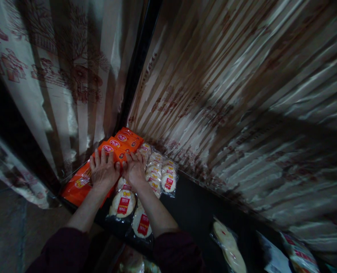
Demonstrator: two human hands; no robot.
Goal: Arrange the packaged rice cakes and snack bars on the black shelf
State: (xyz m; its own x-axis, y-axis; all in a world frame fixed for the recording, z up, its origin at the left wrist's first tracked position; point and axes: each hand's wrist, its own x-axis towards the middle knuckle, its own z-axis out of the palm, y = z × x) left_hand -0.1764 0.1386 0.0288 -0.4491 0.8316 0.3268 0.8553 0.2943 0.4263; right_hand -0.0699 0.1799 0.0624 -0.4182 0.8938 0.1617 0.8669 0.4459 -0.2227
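Note:
Several orange packets (118,142) with pink-and-white oval logos lie overlapping at the left end of a dark shelf. My left hand (104,168) rests flat on them, its fingers spread. Close beside it, my right hand (134,167) lies with fingers extended over the right edge of the orange packets, next to clear-wrapped round crackers. These crackers (168,180) with red labels form overlapping rows to the right. Two more cracker packs (123,203) sit near the front edge, partly under my right forearm. Neither hand is lifting anything.
Farther right on the black shelf (191,204) lie a clear pack of pale round items (228,242) and a white-and-red bag (299,252). Pleated printed curtains (213,94) hang behind and at the left. More packs show on a lower level (131,261).

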